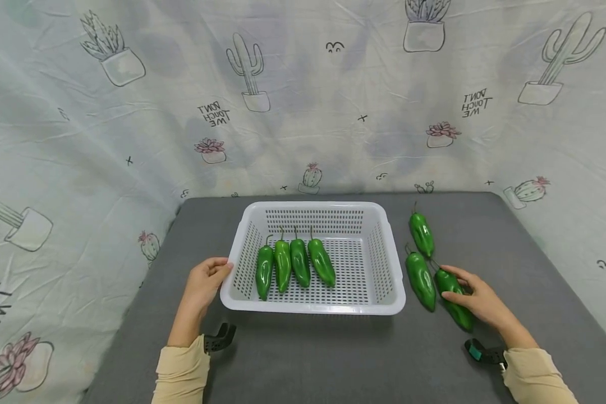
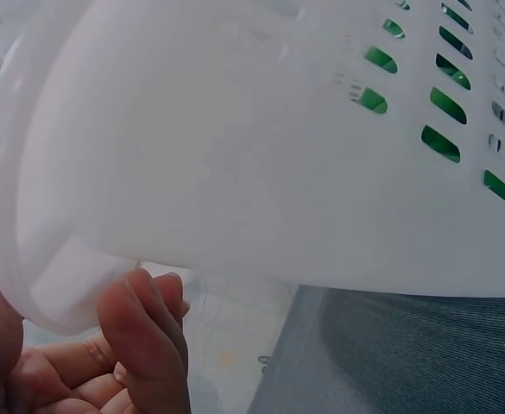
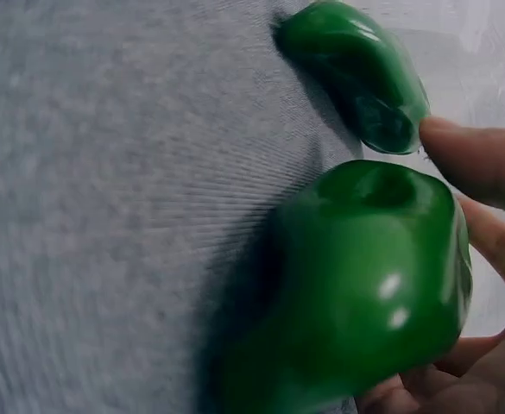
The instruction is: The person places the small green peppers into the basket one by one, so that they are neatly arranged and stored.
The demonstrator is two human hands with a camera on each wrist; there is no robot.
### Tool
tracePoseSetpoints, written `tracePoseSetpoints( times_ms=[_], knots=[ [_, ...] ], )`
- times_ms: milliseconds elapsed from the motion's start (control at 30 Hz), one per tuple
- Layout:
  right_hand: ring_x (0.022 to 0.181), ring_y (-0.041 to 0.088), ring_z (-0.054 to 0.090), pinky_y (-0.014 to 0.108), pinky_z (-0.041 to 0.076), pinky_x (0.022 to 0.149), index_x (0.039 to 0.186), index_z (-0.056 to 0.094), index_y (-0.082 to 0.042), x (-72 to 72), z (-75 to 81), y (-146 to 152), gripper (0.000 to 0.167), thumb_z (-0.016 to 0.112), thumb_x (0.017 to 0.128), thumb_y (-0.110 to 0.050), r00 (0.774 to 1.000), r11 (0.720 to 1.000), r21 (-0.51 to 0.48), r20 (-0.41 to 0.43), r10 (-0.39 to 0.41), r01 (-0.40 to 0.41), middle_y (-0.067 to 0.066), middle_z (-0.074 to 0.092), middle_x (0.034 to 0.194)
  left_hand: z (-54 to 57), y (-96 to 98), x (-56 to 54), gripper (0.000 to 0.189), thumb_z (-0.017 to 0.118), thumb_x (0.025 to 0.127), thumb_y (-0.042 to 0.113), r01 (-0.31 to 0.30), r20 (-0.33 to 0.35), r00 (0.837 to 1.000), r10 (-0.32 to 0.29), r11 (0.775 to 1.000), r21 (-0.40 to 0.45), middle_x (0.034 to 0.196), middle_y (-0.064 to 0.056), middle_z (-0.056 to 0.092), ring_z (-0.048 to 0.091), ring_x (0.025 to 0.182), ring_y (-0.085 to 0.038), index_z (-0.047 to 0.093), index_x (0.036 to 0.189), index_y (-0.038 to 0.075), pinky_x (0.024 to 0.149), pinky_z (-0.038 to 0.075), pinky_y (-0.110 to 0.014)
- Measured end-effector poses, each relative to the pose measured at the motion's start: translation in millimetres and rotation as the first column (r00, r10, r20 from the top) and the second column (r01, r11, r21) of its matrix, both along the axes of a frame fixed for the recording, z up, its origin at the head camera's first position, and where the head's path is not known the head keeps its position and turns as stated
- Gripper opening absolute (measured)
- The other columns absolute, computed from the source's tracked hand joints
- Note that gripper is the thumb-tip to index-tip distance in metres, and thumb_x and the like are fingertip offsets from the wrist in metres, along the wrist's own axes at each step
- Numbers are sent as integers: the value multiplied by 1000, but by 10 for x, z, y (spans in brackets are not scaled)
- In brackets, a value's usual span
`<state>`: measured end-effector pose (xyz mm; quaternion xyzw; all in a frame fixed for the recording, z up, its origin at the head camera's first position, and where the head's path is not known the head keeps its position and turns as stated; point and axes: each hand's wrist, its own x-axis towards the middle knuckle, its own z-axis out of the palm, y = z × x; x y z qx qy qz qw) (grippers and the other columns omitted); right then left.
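A white plastic basket (image 1: 313, 308) with slotted walls stands mid-table. Several green chili peppers (image 1: 299, 262) lie side by side in its left half, stems pointing to the far side. My left hand (image 1: 207, 280) pinches the basket's left rim; in the left wrist view, thumb and fingers (image 2: 144, 336) sit at that rim. To the basket's right, my right hand (image 1: 477, 297) curls around a green chili pepper (image 3: 364, 285) lying on the table, thumb on its left side. A second pepper (image 1: 421, 280) lies just left of it, and a third (image 1: 422, 234) lies farther back.
The dark grey table (image 1: 323, 359) carries the basket and peppers. A pale cloth (image 1: 303, 112) printed with cacti hangs behind the table and along its sides. Each wrist wears a black device, such as the left one (image 1: 220, 338).
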<state>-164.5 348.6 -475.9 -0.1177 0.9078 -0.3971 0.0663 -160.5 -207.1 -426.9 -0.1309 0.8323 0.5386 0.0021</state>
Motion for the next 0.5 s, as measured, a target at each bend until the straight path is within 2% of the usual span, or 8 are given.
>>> tracePoseSetpoints(
  times_ms=[200,400,500],
  knots=[
    [107,53,50,59,42,78,139,41,3,6,-49,-21,57,65,89,-13,995,999,49,-98,22,-18,33,43,135,0,-2,14,37,56,97,21,4,4,1000,-4,1000,4,110,-20,63,60,82,-6,54,123,-5,69,48,-20],
    [113,51,46,63,39,82,140,44,-4,28,-32,-25,56,64,91,-22,998,995,92,-53,-30,34,32,43,136,7,0,25,37,56,97,20,-1,5,1000,1,1000,26,112,-21,63,60,82,-5,54,123,-5,68,48,-20],
    [119,52,42,64,36,86,136,50,-5,41,-28,-26,50,63,92,-26,998,994,96,-40,-53,57,31,45,135,15,-1,25,36,56,97,20,0,0,1000,0,1000,30,110,-21,63,60,82,-6,55,123,-5,68,48,-20]
  ],
)
